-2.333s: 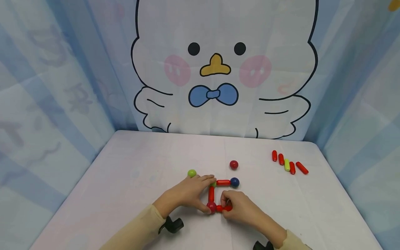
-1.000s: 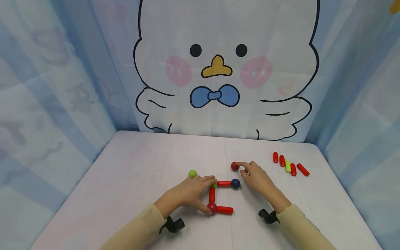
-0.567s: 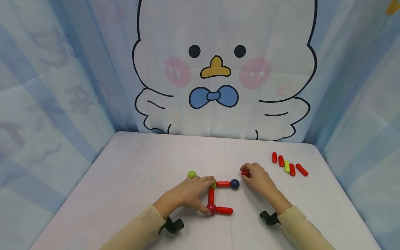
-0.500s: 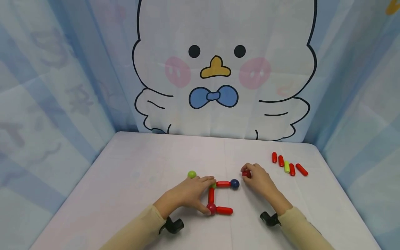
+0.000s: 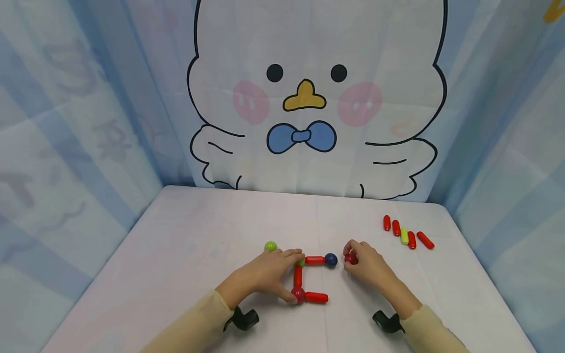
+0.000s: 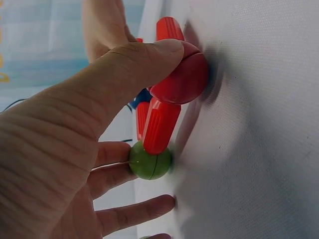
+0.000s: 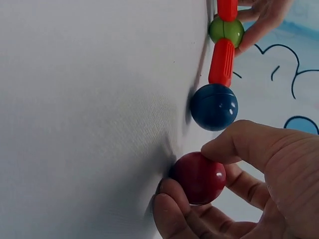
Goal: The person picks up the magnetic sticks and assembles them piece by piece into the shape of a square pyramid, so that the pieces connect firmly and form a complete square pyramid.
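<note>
A C-shaped figure of magnetic rods and balls lies on the table. My left hand (image 5: 265, 272) spans its left side, thumb on the red corner ball (image 6: 187, 77) and fingers at the green ball (image 6: 148, 162), holding the red rod (image 6: 162, 124) between them. From the green ball another red rod (image 5: 315, 260) runs right to a blue ball (image 7: 214, 107). A red rod (image 5: 317, 297) juts right from the red corner ball, its far end free. Right of the blue ball and apart from it, my right hand (image 5: 371, 267) pinches a loose red ball (image 7: 199, 178) close to the tabletop.
Beyond my left hand sits a loose green ball (image 5: 270, 246), partly hidden by the fingers. Several red rods (image 5: 425, 240) and one yellow-green rod (image 5: 404, 236) lie at the far right of the white table (image 5: 212, 220). A printed curtain (image 5: 304, 169) hangs behind it.
My right hand left the front rod, reached the loose red ball at the back, took hold of it and brought it right and nearer, beside the blue ball. My left hand stayed put.
</note>
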Motion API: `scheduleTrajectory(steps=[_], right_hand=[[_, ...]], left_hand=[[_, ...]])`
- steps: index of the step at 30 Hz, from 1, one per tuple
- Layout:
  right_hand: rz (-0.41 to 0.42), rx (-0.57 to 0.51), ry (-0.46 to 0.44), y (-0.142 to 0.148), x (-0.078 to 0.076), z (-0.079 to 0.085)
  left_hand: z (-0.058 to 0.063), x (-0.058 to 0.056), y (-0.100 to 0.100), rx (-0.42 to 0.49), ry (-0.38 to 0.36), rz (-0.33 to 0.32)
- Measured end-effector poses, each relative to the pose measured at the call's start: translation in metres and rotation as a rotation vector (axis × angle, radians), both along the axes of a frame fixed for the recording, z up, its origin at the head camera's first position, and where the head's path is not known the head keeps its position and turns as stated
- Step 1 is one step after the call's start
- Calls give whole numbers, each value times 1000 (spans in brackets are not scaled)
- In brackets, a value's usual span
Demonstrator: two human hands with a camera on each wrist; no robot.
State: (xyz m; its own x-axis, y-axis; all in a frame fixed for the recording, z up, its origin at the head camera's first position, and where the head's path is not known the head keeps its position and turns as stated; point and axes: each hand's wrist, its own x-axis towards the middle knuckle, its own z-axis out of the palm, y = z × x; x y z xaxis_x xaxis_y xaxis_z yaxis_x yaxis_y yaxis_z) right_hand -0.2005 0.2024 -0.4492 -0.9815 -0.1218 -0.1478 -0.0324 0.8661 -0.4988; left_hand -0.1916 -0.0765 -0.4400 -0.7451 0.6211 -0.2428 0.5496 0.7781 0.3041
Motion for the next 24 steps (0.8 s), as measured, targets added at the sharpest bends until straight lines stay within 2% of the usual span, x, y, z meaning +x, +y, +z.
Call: scheduleTrajectory(steps=[7,24], right_hand=[[16,1,-7,-2,12,0],[66,-11,-99,-13,33,3]], left_hand=[[0,1,-1,-9,10,-1],[-1,0,0,-12,16,2]])
